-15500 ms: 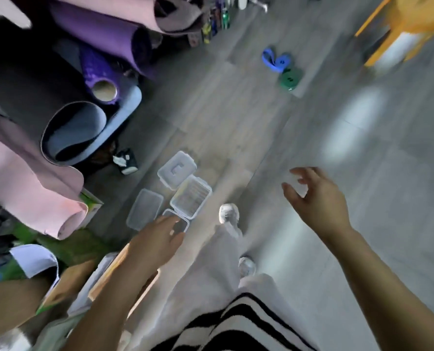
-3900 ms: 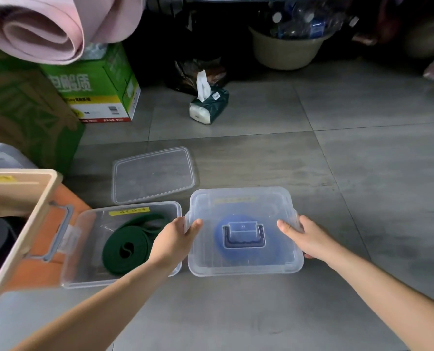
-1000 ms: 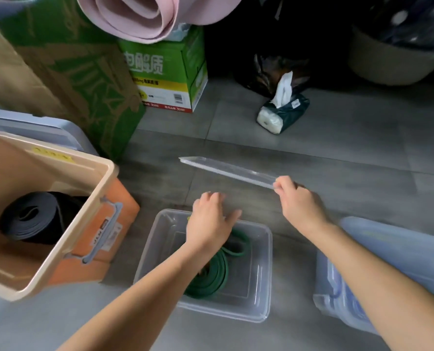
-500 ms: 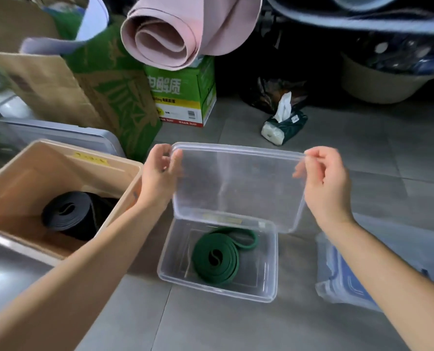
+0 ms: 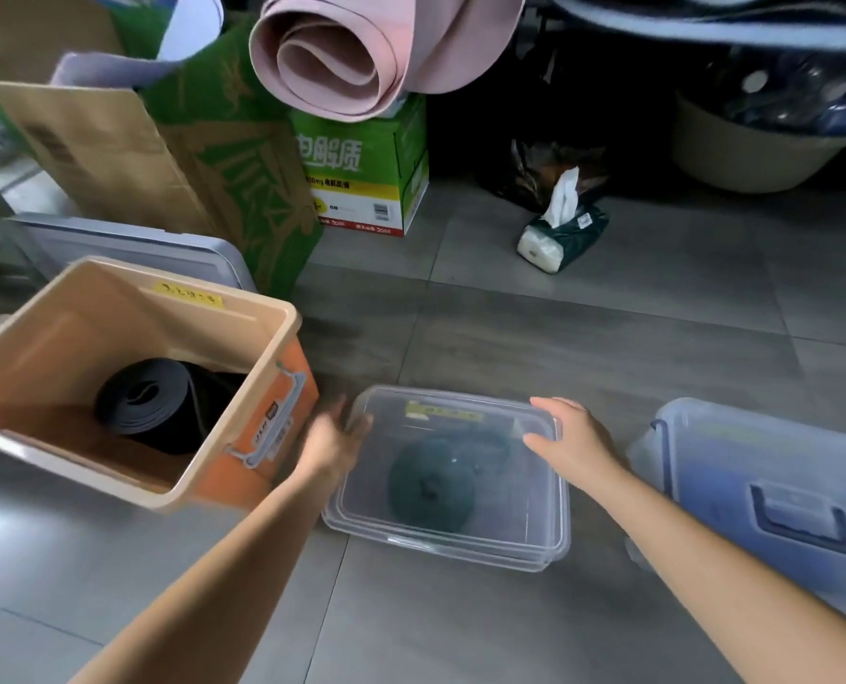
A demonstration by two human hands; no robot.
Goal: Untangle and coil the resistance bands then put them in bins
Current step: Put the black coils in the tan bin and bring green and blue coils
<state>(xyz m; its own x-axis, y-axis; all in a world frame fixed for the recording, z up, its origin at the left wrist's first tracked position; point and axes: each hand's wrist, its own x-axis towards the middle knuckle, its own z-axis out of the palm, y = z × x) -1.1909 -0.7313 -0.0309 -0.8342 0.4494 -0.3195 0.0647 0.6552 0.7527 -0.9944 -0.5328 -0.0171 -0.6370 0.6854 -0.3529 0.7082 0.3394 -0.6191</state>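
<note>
1. Both hands are on the lid (image 5: 504,491) of the clear bin (image 5: 440,548), which sits on the floor (image 5: 460,629) right in the middle.
2. Left hand (image 5: 334,439) is pretty blurry. From what I can make out, its fingers are spread and straight at the lid's far left corner, not wrapped around anything.
3. Right hand (image 5: 571,436) lies flat on the far right corner of the lid, fingers straight and thumb sticking out toward the middle. It isn't gripping anything either.
4. The lid is lying on top of the clear bin. Can't tell if it's snapped down all the way round.
5. The green band (image 5: 430,483) is coiled up inside the clear bin, showing a bit hazy through the lid.
6. Just left of that is an orange bin (image 5: 129,278), tipped toward the camera with no lid on. A coiled black band (image 5: 154,402) sits in the bottom.
7. On the right there's a bluish bin (image 5: 736,451) with its lid on, handle on top.
8. At the back there's a tissue pack (image 5: 561,234) on the floor and a green box (image 5: 361,165) with a rolled pink mat (image 5: 332,46) resting on it.
</note>
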